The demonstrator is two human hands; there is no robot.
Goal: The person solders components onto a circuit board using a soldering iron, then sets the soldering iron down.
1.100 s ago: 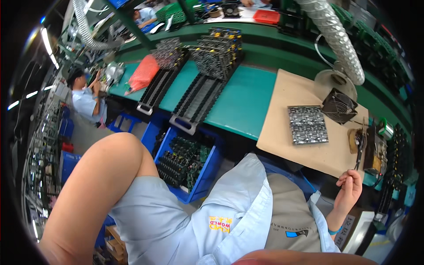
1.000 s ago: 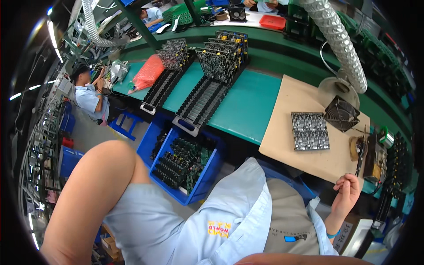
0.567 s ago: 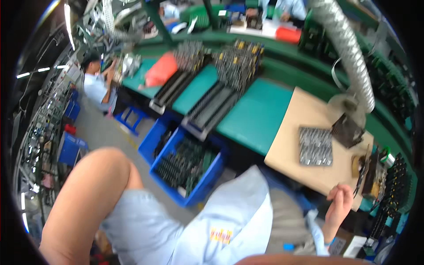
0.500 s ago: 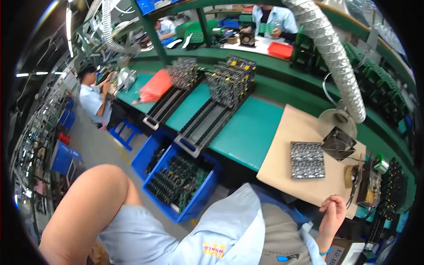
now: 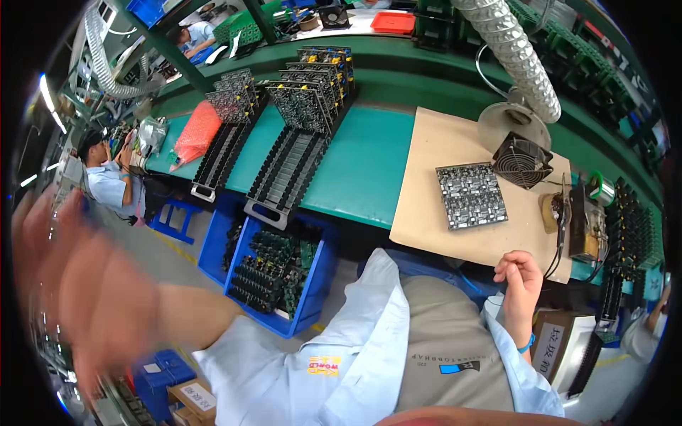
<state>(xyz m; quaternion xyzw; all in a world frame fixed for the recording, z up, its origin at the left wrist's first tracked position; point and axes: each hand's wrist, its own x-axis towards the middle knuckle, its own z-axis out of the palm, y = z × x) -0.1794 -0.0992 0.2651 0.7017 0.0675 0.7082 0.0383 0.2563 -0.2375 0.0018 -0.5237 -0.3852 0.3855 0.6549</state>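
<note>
My left hand (image 5: 92,291) is raised at the left of the view, smeared by motion, so its fingers cannot be read. Below the bench's front edge, my right hand (image 5: 522,273) has its fingers loosely curled in, with nothing visible in them. Nearest to it on the bench lies a square panel of circuit boards (image 5: 471,197), dark with many pale parts, touched by neither hand. The panel rests flat on a sheet of brown cardboard (image 5: 419,206). Just behind it stands a small black fan (image 5: 522,160).
Two black racks (image 5: 284,177) hold upright circuit boards (image 5: 305,99) on the green bench. Red bubble wrap (image 5: 197,131) lies left of them. Blue bins (image 5: 312,284) with boards stand below. A silver duct (image 5: 508,57) hangs overhead; a solder spool (image 5: 602,190) sits right. Another person (image 5: 117,174) works far left.
My left arm has swung up, bringing its hand into view at the left. The whole view has shifted, with the bench things appearing higher and further left. My right hand stays loosely curled near the edge.
</note>
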